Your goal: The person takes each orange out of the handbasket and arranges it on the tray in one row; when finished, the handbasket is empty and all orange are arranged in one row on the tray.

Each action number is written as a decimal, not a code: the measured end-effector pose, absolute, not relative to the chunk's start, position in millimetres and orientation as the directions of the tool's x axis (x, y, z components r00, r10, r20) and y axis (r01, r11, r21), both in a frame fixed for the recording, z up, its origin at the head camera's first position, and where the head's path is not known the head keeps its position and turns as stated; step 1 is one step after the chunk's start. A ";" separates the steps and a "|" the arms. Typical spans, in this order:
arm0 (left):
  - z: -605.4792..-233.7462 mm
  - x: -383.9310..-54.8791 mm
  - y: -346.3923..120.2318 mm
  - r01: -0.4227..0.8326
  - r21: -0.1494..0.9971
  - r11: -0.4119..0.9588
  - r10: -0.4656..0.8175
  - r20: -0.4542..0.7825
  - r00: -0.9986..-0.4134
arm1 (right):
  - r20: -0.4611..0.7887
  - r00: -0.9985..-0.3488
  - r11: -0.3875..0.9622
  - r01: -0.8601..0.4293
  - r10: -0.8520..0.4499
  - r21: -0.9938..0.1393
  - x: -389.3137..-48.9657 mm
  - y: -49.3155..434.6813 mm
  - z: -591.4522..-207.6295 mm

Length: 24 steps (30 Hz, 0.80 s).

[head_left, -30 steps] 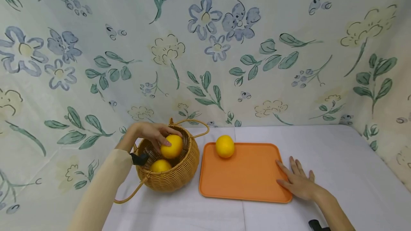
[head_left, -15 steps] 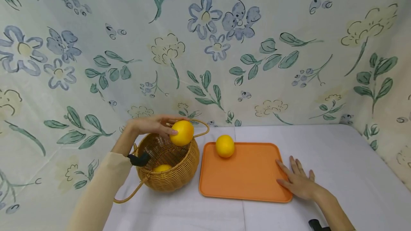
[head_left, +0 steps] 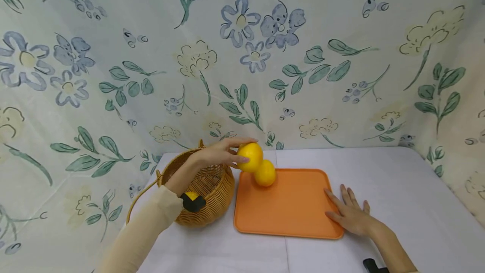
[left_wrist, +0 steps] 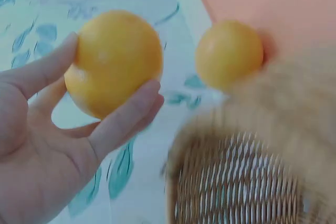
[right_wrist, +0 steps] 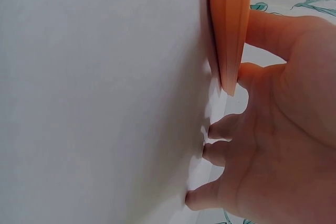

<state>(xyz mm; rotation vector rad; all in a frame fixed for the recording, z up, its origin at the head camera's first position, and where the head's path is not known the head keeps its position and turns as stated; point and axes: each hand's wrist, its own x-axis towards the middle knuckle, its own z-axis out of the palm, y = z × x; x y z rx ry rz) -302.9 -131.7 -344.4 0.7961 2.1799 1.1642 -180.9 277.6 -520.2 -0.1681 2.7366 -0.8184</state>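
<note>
My left hand [head_left: 217, 153] grips a round yellow orange [head_left: 251, 157] between thumb and fingers, above the far left corner of the orange tray [head_left: 288, 210]. A second orange [head_left: 265, 174] sits at that tray's far rim, just behind the held one in the head view; in the left wrist view the two are apart. Under my left forearm stands the wicker basket [head_left: 216, 199], where a third orange [head_left: 192, 195] shows partly, mostly hidden by the wrist strap. My right hand [head_left: 352, 217] rests with spread fingers at the tray's right edge, thumb and index finger touching its rim [right_wrist: 229, 35].
A white cloth [head_left: 261, 254] covers the table. Behind it hangs a floral curtain [head_left: 242, 75]. The basket's handle [head_left: 142, 195] sticks out on its left side, and the basket stands close to the tray's left edge.
My left hand has lifted an orange out of the basket and carried it right, over the tray's far left corner. My right hand and the tray have stayed in place.
</note>
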 end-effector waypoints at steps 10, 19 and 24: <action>-368.8 -311.5 -65.5 0.228 0.864 0.448 0.701 -0.182 -0.690 | -0.233 -0.955 0.837 -0.029 -0.186 -0.547 -179.3 275.7 -516.0; -399.7 -326.2 -25.7 0.315 0.809 0.496 0.688 -0.144 -0.711 | -0.221 -0.959 0.844 -0.035 -0.180 -0.535 -178.9 274.4 -516.0; -411.8 -329.5 -11.8 0.346 0.814 0.467 0.716 -0.118 -0.688 | -0.232 -0.956 0.843 -0.025 -0.177 -0.538 -179.9 274.3 -516.7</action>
